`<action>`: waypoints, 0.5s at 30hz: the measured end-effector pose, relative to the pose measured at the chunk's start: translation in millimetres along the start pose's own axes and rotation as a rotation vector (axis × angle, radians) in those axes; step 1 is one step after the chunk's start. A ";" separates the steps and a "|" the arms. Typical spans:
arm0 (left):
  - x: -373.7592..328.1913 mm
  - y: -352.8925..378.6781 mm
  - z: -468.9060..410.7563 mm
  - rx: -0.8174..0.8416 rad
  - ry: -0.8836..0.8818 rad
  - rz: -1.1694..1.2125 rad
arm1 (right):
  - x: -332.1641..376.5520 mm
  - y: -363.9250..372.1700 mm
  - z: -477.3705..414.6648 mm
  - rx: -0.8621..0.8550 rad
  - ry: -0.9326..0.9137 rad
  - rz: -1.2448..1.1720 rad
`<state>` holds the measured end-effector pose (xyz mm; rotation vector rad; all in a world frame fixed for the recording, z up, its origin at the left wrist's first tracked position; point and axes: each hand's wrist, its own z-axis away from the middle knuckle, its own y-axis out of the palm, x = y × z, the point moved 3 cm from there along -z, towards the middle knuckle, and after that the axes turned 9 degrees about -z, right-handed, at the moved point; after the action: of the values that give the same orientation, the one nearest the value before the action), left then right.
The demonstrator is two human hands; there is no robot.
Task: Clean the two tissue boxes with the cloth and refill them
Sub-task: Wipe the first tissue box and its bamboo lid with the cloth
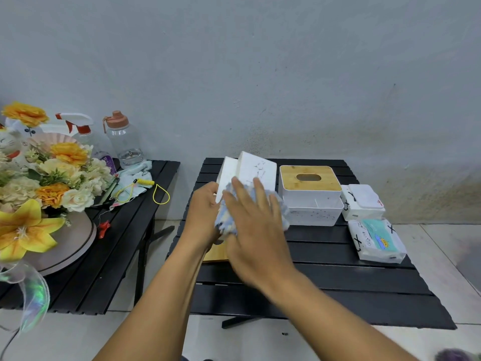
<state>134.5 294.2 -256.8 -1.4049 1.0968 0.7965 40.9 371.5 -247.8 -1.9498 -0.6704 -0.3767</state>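
A white speckled tissue box (256,169) is tipped up on its side on the black slatted table (338,277). My left hand (201,214) grips its left edge. My right hand (256,230) lies flat with straight fingers and presses a blue-and-white cloth (225,220) against the box. A bamboo lid (216,252) lies on the table under my hands, mostly hidden. The second tissue box (312,204), white with a bamboo lid and an oval slot, stands upright just to the right. Two tissue packs, one (363,201) behind the other (376,241), lie at the table's right edge.
A second black table (109,246) stands to the left, across a narrow gap. It carries a flower arrangement (39,178), a spray bottle (83,131), a clear water bottle (125,142), another cloth (135,175) and a yellow coiled cord (156,190). A grey wall runs close behind both tables.
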 end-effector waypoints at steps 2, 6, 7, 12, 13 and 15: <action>-2.1 -1.7 2.6 0.011 0.025 0.002 | -2.3 5.0 9.6 -0.013 -0.018 -0.002; 0.4 1.1 5.7 0.067 0.052 -0.041 | -20.0 -15.9 -13.9 -0.052 0.074 -0.159; -0.3 2.0 6.0 0.083 0.057 -0.048 | -23.5 -24.4 -22.7 -0.093 0.098 -0.193; -2.9 4.4 11.1 0.179 0.074 -0.047 | -55.2 -64.2 -62.1 -0.361 0.258 -0.276; -2.7 4.6 11.6 0.188 0.090 -0.054 | -62.3 -68.9 -67.1 -0.384 0.311 -0.321; -2.0 3.4 11.0 0.191 0.121 -0.066 | -67.0 -71.7 -70.1 -0.337 0.369 -0.329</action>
<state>132.0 305.6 -257.7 -1.3329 1.1810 0.5499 -53.9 314.5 -199.9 -2.0023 -0.7162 -1.0842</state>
